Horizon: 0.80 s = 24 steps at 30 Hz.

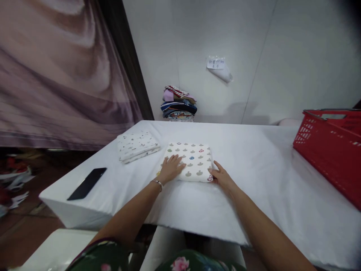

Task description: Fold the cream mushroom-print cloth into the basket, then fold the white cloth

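1. Mushroom-print cloth (201, 164): folded, on the white-covered table (262, 210), left of the red basket (324, 150), well apart.
2. Left hand (170, 169): fingers spread, resting on the cloth.
3. Right hand (221, 177): touching its basket-side edge; whether the fingers grip cannot be told.
4. Second folded cloth (137, 144), black slab (88, 183): successively farther from the basket.

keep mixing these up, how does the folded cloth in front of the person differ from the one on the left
The front cloth has larger grey and coloured motifs in rows; the left cloth has small, scattered dark ones. The front cloth lies roughly square to the table's near edge; the left cloth lies at an angle. Both are white, patterned and folded.
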{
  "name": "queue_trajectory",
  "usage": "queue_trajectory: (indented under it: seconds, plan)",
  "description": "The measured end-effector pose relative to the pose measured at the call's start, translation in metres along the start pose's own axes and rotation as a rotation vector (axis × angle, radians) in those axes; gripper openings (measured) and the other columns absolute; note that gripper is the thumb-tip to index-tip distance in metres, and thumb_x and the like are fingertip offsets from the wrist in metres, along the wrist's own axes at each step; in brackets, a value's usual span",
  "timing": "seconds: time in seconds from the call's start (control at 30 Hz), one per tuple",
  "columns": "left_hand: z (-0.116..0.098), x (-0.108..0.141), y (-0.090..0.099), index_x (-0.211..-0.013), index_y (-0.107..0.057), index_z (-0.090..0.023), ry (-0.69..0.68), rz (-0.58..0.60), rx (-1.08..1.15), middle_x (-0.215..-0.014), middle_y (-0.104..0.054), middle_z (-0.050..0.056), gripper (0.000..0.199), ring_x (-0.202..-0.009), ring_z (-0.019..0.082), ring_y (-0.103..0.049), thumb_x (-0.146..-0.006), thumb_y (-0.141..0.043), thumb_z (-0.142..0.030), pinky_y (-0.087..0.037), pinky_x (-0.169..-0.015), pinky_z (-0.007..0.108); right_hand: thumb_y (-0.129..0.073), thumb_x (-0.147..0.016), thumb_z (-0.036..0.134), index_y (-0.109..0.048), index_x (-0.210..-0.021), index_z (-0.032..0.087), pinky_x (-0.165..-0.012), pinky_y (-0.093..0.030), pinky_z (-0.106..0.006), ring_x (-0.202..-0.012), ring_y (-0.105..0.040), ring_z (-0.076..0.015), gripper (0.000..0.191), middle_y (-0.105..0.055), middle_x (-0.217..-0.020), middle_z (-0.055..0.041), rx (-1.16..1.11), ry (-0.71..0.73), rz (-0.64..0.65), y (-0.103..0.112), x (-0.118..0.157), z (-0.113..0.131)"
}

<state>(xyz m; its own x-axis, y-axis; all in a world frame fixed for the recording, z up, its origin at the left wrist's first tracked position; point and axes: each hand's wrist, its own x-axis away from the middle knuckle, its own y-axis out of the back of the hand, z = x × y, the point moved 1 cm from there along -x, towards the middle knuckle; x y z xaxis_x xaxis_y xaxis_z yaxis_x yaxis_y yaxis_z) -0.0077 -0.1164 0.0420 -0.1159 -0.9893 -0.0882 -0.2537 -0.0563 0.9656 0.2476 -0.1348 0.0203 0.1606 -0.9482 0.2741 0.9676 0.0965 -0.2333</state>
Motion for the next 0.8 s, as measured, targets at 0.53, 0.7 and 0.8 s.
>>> queue_trajectory:
  seconds: [0.53, 0.7, 0.8]
  plan:
    - [0.055, 0.044, 0.01, -0.069, -0.054, -0.018, 0.601, -0.16, 0.394, -0.07, -0.063, 0.004, 0.042, -0.066, 0.018, -0.058, -0.078, -0.046, -0.058, -0.035, -0.056, 0.026, -0.066, -0.071, 0.047, -0.048, -0.1, 0.022, -0.038, -0.039, -0.018, -0.052, -0.06, -0.0108, 0.042, -0.061, -0.077, 0.0001, 0.405, -0.053, 0.056, 0.0, 0.013, 0.002]
    - [0.059, 0.044, 0.004, -0.058, -0.051, -0.018, 0.542, -0.195, 0.26, -0.069, -0.06, 0.007, 0.051, -0.071, 0.02, -0.057, -0.079, -0.04, -0.063, -0.032, -0.056, 0.028, -0.066, -0.071, 0.044, -0.048, -0.095, 0.021, -0.038, -0.037, -0.018, -0.052, -0.059, -0.0106, 0.038, -0.059, -0.072, 0.0015, 0.403, -0.042, 0.058, 0.0, 0.011, -0.002]
    - [0.059, 0.045, 0.003, -0.062, -0.054, -0.017, 0.515, -0.25, 0.205, -0.078, -0.061, 0.009, 0.049, -0.079, 0.021, -0.056, -0.08, -0.04, -0.06, -0.033, -0.063, 0.028, -0.066, -0.071, 0.045, -0.047, -0.093, 0.021, -0.038, -0.037, -0.019, -0.049, -0.057, -0.0104, 0.038, -0.059, -0.071, 0.002, 0.436, -0.032, 0.056, 0.001, 0.01, -0.004]
